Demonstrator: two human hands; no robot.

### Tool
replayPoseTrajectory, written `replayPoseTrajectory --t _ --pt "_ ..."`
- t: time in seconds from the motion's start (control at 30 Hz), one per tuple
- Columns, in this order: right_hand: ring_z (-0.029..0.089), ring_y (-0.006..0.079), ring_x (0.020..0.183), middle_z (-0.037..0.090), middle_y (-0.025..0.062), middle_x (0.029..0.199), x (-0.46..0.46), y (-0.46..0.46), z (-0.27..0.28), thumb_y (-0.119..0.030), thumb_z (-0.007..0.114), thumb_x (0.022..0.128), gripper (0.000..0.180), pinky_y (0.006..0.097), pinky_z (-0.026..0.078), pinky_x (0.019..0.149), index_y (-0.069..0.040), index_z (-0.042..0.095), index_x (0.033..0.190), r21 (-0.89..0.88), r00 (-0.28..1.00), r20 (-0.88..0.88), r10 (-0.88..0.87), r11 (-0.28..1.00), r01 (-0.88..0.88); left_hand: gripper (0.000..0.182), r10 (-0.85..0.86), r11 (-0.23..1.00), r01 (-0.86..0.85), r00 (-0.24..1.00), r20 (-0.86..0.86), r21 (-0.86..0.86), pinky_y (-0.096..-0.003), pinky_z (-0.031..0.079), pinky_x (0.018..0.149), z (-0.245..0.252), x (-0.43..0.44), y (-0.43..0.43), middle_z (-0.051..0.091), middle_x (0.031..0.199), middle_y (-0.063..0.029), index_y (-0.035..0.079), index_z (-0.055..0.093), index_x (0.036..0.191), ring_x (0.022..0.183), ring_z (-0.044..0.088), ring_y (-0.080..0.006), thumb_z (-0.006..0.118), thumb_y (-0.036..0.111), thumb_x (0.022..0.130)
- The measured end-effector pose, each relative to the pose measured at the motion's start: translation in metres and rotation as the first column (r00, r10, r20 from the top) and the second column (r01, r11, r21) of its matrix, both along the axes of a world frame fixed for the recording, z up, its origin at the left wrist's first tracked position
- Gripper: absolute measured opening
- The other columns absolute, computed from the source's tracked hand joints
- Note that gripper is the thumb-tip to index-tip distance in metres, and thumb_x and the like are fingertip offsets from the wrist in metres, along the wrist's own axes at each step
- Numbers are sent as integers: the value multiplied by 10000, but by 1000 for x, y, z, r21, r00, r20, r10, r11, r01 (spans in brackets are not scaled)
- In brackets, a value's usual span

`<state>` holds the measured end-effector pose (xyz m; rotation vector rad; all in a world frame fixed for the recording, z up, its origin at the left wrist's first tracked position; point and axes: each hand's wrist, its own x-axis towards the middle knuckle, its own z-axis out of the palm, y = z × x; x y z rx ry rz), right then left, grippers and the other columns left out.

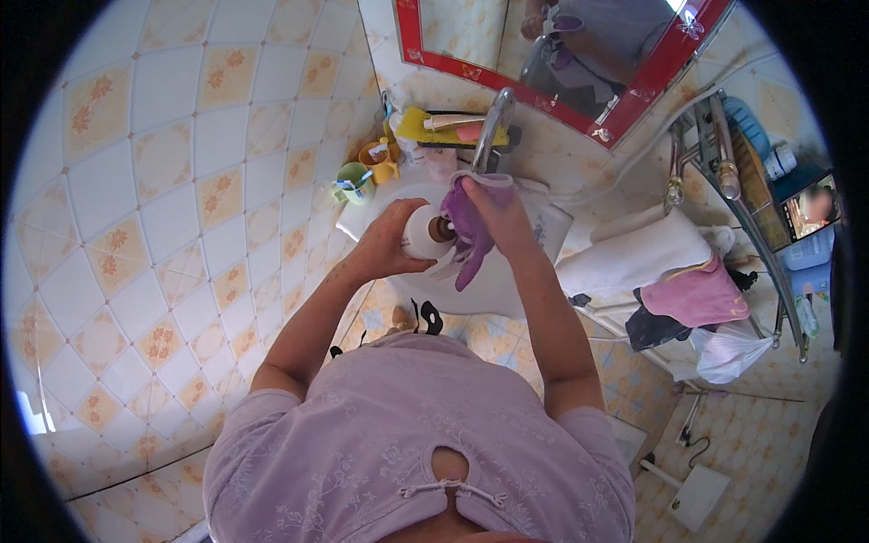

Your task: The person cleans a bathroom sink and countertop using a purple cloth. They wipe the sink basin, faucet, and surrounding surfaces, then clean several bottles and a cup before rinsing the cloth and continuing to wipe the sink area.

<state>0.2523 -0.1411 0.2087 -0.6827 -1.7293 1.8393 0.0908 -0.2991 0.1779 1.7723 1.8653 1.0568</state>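
My left hand [390, 236] is wrapped around a white bottle [419, 233] with a brown collar and a small white nozzle. The bottle is tipped so that its top faces right, close against a purple glove [474, 234] with a pale cuff. Whether nozzle and glove touch, I cannot tell. My right hand [499, 216] grips the glove near its cuff, and its fingers hang down on the left. Both hands are above a white washbasin [492, 292], just in front of a curved chrome faucet [491, 129].
Behind the basin's left side stand a green cup [356, 184] and a yellow cup [381, 160]. A red-framed mirror [468, 70] hangs beyond the faucet. On the right, a rack holds a white towel [638, 251] and a pink towel [696, 293] below a glass shelf [750, 224].
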Motion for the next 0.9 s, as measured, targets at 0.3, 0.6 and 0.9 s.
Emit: replayPoseTrajectory --t 0.3,0.6,0.9 --pt "630 137 883 655 55 982 -25 9 -21 -354 605 948 360 279 514 748 -35 623 1112 167 868 -93 -487 852 496 842 -107 958 213 889 446 -195 -368 418 1003 -13 -1 3 549 1267 -108 87 427 1322 1177 534 -226 866 232 619" --pt "620 214 1062 615 81 1196 13 25 -10 -216 579 958 356 384 509 938 -42 538 1266 -523 924 -377 -54 836 -164 913 -98 978 195 745 659 -75 -368 368 1057 -7 -3 -5 523 1294 -61 99 381 1387 1210 493 -199 859 200 615" --pt "603 130 935 642 36 1019 2 -37 -13 -216 796 799 424 303 502 829 -49 582 1125 127 975 -119 185 977 -170 1022 -185 976 217 789 585 17 -343 381 1064 -20 -4 14 486 1376 -87 35 306 1443 1258 481 -177 896 157 617"
